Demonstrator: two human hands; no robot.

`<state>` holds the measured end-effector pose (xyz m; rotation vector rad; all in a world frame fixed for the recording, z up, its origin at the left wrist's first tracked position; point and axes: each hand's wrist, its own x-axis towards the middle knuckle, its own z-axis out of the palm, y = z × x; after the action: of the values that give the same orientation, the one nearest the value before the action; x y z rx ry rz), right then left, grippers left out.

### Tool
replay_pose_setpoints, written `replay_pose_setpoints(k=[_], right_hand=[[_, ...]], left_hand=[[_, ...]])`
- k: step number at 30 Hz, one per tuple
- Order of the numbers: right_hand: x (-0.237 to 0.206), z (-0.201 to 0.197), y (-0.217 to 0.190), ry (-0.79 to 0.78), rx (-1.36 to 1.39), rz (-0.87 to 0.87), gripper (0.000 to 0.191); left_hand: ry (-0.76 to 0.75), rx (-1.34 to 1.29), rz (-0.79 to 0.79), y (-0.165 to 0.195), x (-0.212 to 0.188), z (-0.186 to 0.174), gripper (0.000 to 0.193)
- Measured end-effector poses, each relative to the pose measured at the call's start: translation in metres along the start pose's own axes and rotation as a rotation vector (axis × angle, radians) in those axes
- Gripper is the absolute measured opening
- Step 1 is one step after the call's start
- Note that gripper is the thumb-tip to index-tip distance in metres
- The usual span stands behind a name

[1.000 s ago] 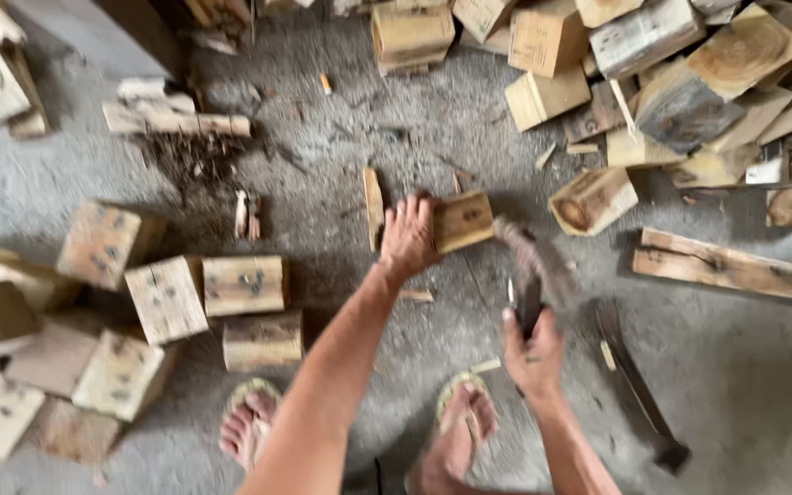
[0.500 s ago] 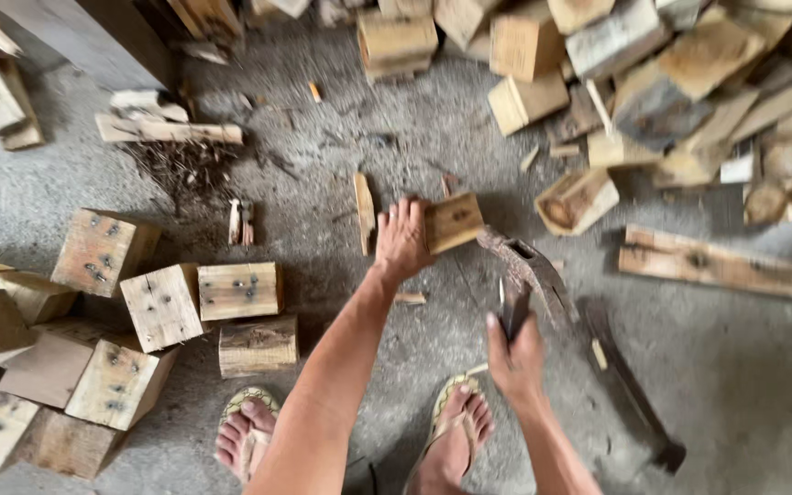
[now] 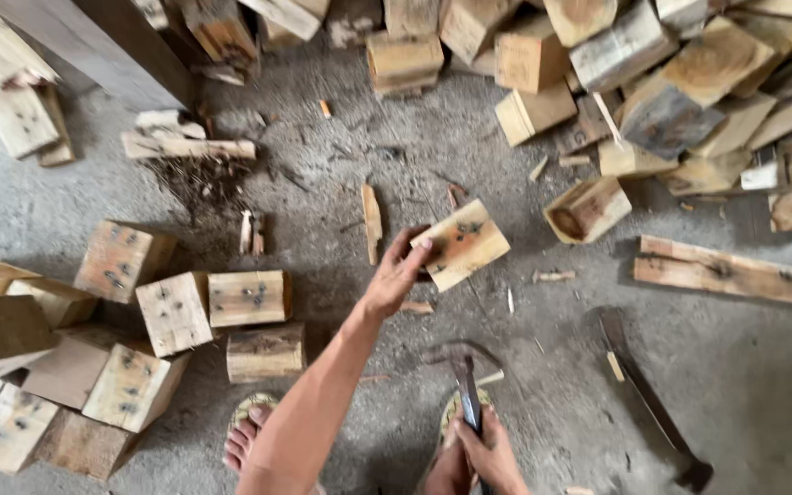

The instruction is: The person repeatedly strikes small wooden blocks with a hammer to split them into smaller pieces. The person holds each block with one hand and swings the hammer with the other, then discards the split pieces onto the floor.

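Pale wood filled the scene, and at its centre lay the nailed wooden block (image 3: 462, 244) on the concrete floor (image 3: 524, 330), tilted on one corner. Our left hand (image 3: 398, 273) touched its near-left edge, fingers spread and laid over the wood — resting on it rather than wrapped around it. Nearer to us than the block, our right hand (image 3: 486, 449) was closed firmly around the handle of a hammer (image 3: 463, 385), whose head pointed up toward the block but stayed apart from it. Left of the block sat a cluster of similar nailed blocks (image 3: 176, 312). Beyond the block and to its right rose a heap of rough offcuts (image 3: 680, 101). Right of the block lay a long plank (image 3: 735, 273), and nearer than that — a dark crowbar (image 3: 648, 403).
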<state>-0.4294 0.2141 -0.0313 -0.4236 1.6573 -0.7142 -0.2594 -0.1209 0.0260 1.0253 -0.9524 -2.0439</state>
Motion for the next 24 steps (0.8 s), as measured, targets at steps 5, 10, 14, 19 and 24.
replay_pose_setpoints(k=[5,10,14,19,24], right_hand=[[0.007,-0.005,-0.001,0.082,-0.100,-0.098,0.020],[0.008,-0.006,-0.008,0.088,-0.048,0.068,0.023],[0.006,-0.007,-0.015,0.058,-0.113,0.052,0.021],[0.002,-0.003,-0.023,0.087,-0.079,0.135,0.016],[0.004,0.000,-0.025,0.077,-0.017,0.151,0.014]], left_hand=[[-0.044,0.027,0.215,0.025,-0.008,0.013,0.098],[-0.067,0.061,0.267,0.042,-0.017,0.023,0.110],[-0.080,0.094,0.313,0.044,-0.018,0.027,0.109],[-0.112,0.071,0.313,0.041,-0.018,0.028,0.108],[-0.104,0.039,0.321,0.038,-0.020,0.028,0.101]])
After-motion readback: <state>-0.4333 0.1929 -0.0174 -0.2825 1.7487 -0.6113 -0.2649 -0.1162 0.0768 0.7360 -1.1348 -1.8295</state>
